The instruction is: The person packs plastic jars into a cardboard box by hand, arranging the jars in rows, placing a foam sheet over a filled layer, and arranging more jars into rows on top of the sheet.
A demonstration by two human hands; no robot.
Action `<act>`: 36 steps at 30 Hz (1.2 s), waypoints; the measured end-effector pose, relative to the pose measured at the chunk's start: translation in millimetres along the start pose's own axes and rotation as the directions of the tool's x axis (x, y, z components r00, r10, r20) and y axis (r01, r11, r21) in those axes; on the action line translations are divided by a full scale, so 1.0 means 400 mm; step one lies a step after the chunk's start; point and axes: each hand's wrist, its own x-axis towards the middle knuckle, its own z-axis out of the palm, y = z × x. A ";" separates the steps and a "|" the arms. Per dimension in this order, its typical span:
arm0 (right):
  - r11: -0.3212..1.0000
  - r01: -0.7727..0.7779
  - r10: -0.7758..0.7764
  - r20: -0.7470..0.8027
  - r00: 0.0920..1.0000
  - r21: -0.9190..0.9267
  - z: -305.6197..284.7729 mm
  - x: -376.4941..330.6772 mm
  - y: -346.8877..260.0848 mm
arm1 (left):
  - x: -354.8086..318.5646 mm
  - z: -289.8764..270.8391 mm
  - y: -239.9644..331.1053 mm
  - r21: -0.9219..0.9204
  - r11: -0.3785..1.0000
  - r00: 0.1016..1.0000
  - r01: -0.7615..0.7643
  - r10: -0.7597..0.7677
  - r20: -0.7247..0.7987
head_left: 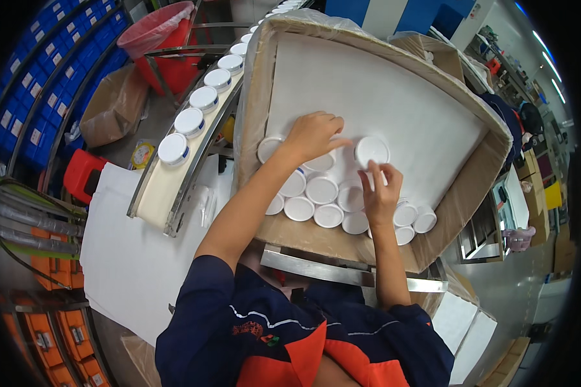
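Note:
Round white lidded jars [321, 189] stand in packed rows at the near side of a large lined cardboard box [259, 84]. My left hand [316, 137] hangs over the left part of these rows, thumb and fingers apart, nothing visible in it. One white jar [372, 151] sits at the far edge of the group, between my two hands. My right hand [382, 193] is at that jar's near side with its fingers apart. Its fingertips overlap the jar's edge; whether they touch is unclear. My right hand hides some jars beneath it.
A curved conveyor [168, 187] on the left carries a line of more white jars [190, 122]. White sheet [381, 84] lines the box floor. A metal bar [316, 267] runs along the box's near edge. A red bin [168, 39] and blue racks [51, 71] stand far left.

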 end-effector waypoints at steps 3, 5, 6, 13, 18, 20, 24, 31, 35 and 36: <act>0.995 -0.055 0.043 0.131 0.990 0.084 0.000 -0.020 -0.039 | -0.015 0.010 -0.021 0.193 0.981 0.989 -0.021 0.048 -0.137; 0.978 -0.141 0.108 0.208 0.972 0.152 -0.006 0.006 -0.059 | -0.020 0.024 -0.021 0.285 0.955 0.973 0.083 -0.016 -0.228; 0.977 -0.174 0.148 0.187 0.971 0.127 -0.004 0.025 -0.076 | -0.032 0.025 -0.021 0.290 0.953 0.971 0.090 -0.019 -0.238; 0.950 -0.225 0.116 0.424 0.898 0.217 0.027 0.016 -0.081 | -0.116 -0.072 0.061 0.172 0.985 0.922 0.026 0.042 -0.384; 0.965 -0.230 0.167 0.386 0.907 0.124 0.014 0.015 -0.091 | -0.283 -0.372 -0.035 0.441 0.734 0.651 0.517 -0.002 -0.759; 0.970 -0.202 0.147 0.333 0.931 0.136 0.015 0.019 -0.103 | -0.342 -0.454 -0.092 0.463 0.583 0.587 0.668 -0.030 -0.809; 0.968 -0.216 0.176 0.264 0.948 0.130 0.028 0.040 -0.155 | -0.431 -0.438 -0.177 0.621 0.158 0.575 0.768 -0.597 -0.560; 0.903 -0.392 0.388 0.060 0.920 0.175 -0.054 0.010 -0.029 | -0.412 -0.480 -0.109 0.566 0.195 0.495 0.801 -0.747 -0.443; 0.660 -0.657 0.693 0.042 0.720 0.364 -0.129 -0.041 0.095 | -0.252 -0.425 0.055 0.235 0.877 0.763 0.418 -0.199 -0.615; 0.556 -0.670 0.749 0.052 0.660 0.492 -0.138 -0.054 0.113 | -0.214 -0.359 0.104 0.212 0.924 0.836 0.319 -0.169 -0.523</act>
